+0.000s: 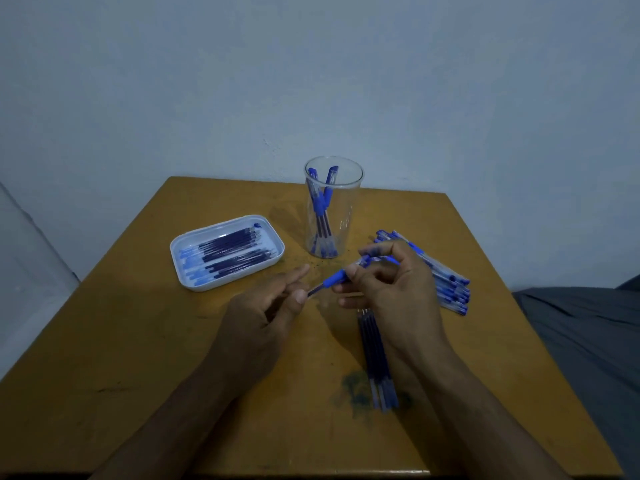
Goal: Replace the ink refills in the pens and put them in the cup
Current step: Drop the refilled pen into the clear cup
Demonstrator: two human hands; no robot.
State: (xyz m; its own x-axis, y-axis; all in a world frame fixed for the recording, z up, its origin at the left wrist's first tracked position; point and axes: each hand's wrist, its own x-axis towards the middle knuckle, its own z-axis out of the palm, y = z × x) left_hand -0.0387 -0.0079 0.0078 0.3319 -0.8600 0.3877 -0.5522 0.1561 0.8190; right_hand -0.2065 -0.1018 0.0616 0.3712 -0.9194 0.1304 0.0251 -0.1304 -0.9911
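Observation:
My right hand [391, 289] grips a blue pen [337, 277] over the middle of the table, its grip end pointing left. My left hand [277, 306] pinches the dark refill [314, 290] that sticks out of that end. A clear cup [332, 206] stands behind the hands with two or three blue pens inside. A white tray [194, 282] at the left holds several dark refills. A pile of blue pens [450, 285] lies to the right, partly behind my right hand. Several loose refills [375, 362] lie under my right wrist.
The wooden table [138, 358] has an ink stain [353, 386] near the loose refills. A pale wall rises close behind the table's far edge. Grey cloth [588, 323] lies off the table's right side.

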